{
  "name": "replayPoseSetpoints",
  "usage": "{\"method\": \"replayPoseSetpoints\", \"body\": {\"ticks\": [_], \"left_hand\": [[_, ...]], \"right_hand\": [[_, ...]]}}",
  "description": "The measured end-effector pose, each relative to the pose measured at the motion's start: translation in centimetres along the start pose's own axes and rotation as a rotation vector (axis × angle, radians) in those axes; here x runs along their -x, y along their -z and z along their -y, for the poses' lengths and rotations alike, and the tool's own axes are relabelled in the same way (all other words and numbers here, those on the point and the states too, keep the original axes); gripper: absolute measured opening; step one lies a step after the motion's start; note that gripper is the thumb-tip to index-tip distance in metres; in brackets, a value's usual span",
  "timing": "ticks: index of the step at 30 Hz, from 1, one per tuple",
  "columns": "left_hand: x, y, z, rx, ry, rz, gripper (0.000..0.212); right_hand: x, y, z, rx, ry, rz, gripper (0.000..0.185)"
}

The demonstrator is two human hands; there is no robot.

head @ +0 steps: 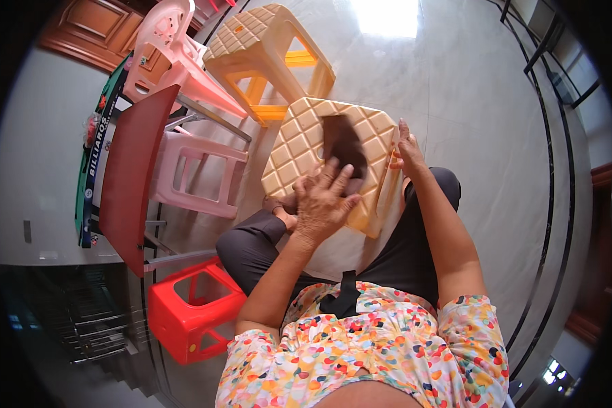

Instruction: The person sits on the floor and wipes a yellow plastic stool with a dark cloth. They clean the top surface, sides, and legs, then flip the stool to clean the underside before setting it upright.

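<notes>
A beige plastic stool [290,140] with a quilted, diamond-pattern seat stands between my legs. On its seat lies a dark brown piece of cloth or similar soft material [340,133], blurred. My left hand [324,204] is over the near end of this dark piece, fingers spread and palm down; whether it grips or only presses cannot be told. My right hand [408,150] is at the right edge of the seat, fingers apart and nothing held, its fingertips at or very near the rim.
Another beige stool [270,51] stands just beyond. To the left are a pink chair [183,66], a pink stool [199,173], a dark red folding table [137,178], a billiards toy table [99,153] and a red stool [183,311]. My bent legs flank the near stool.
</notes>
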State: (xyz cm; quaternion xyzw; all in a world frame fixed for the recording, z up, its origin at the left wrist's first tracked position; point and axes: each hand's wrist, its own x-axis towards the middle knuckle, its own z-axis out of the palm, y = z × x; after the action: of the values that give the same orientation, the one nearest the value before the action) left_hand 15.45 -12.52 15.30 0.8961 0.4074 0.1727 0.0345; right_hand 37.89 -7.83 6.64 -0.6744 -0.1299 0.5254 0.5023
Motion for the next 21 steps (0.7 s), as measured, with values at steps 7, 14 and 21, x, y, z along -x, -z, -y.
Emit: {"method": "replayPoseSetpoints", "body": {"ticks": [7,14,21], "left_hand": [[-1.2,-2.0,0.0,0.059,-0.157,0.124,0.038],[-4.8,-3.3,2.0,-0.012,-0.376,0.001,0.024],[-12.8,-7.6,7.8,-0.187,-0.089,-0.276,0.024]], "right_hand": [[-4.3,-0.8,-3.4,0.179,0.282,-0.115,0.086],[-0.8,-1.7,-1.0,0.235,0.525,-0.186,0.063],[-2.8,-1.8,-2.9,0.117,0.379,-0.223,0.065]]}}
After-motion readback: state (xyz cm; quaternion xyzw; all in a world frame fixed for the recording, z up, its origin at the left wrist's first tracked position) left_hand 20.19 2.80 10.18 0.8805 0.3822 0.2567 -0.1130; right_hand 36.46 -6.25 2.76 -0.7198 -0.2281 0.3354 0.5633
